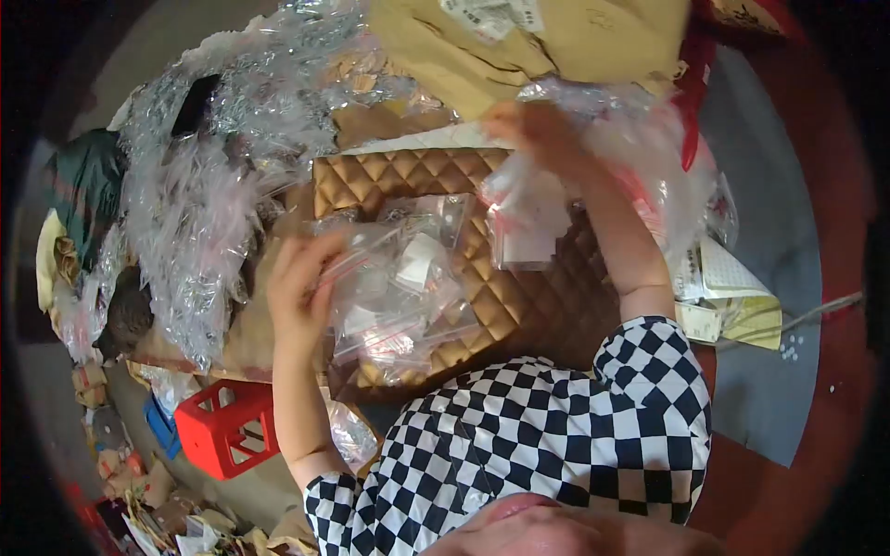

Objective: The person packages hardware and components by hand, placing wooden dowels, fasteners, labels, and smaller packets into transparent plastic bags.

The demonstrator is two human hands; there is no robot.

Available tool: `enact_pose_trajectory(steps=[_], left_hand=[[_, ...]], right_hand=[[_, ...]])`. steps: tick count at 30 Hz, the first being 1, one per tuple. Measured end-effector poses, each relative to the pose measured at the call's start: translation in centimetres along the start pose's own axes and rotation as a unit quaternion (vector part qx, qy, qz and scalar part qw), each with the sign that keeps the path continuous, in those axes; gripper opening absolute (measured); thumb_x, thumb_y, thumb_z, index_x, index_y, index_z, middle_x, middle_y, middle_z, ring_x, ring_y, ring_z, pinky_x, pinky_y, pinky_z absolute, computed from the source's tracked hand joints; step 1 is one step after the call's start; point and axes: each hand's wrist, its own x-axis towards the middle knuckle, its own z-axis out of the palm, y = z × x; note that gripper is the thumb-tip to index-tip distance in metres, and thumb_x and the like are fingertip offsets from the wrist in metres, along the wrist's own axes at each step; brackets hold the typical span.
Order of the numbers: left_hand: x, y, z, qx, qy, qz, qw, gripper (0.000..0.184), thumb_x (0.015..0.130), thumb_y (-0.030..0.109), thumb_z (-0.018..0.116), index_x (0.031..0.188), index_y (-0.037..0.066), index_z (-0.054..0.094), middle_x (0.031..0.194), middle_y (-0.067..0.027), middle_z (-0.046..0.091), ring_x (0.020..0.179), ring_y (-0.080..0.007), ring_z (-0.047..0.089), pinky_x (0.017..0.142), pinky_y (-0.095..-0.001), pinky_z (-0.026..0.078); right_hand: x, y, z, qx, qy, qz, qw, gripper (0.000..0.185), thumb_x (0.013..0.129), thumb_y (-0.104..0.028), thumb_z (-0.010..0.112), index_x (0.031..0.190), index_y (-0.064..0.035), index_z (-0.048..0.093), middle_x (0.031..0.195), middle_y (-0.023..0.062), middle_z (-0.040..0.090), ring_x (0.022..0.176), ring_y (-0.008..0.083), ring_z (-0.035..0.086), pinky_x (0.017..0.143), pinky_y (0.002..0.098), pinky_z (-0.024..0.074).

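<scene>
My left hand [304,273] is at the left side of a pile of clear zip bags with red seal lines. Its fingers close on the sealed edge of one zip bag [366,264]. White slips or packets [417,264] show inside the bags. These bags lie on a brown quilted pad [496,301]. My right hand [533,134] is raised over the far edge of the pad, smeared by motion, so its fingers cannot be read. Below it lies a stack of empty-looking clear bags [528,227] with red edges.
A large heap of clear plastic bags [204,213] covers the left side, with a dark phone-like object [195,105] on it. A tan paper sack [556,42] lies at the back. More bags [640,157] and printed papers [732,287] sit right. A red stool [222,426] stands lower left.
</scene>
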Motion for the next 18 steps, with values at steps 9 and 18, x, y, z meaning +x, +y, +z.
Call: enact_pose_trajectory(steps=[9, 18], left_hand=[[-4.4, 2.7, -0.2, 0.017, 0.234, -0.046, 0.971, 0.016, 0.072, -0.004, 0.070, 0.087, 0.002, 0.069, 0.091, -0.0073, 0.057, 0.088, -0.0199, 0.058, 0.081, -0.0276, 0.045], [-9.3, 2.7, 1.3, -0.075, 0.221, -0.159, 0.959, 0.003, 0.089, -0.001, 0.065, 0.088, -0.001, 0.063, 0.080, -0.0033, 0.065, 0.069, -0.0089, 0.059, 0.065, -0.0213, 0.046]], right_hand=[[-3.8, 20.1, 5.8, -0.376, 0.191, 0.072, 0.904, 0.017, 0.088, -0.024, 0.059, 0.076, -0.0131, 0.064, 0.078, 0.0070, 0.066, 0.069, 0.0224, 0.064, 0.059, 0.0359, 0.0516], [-7.5, 4.3, -1.6, 0.468, 0.083, 0.161, 0.865, 0.020, 0.090, -0.020, 0.065, 0.105, -0.0092, 0.058, 0.085, -0.0006, 0.056, 0.072, 0.0087, 0.051, 0.062, 0.0264, 0.0430]])
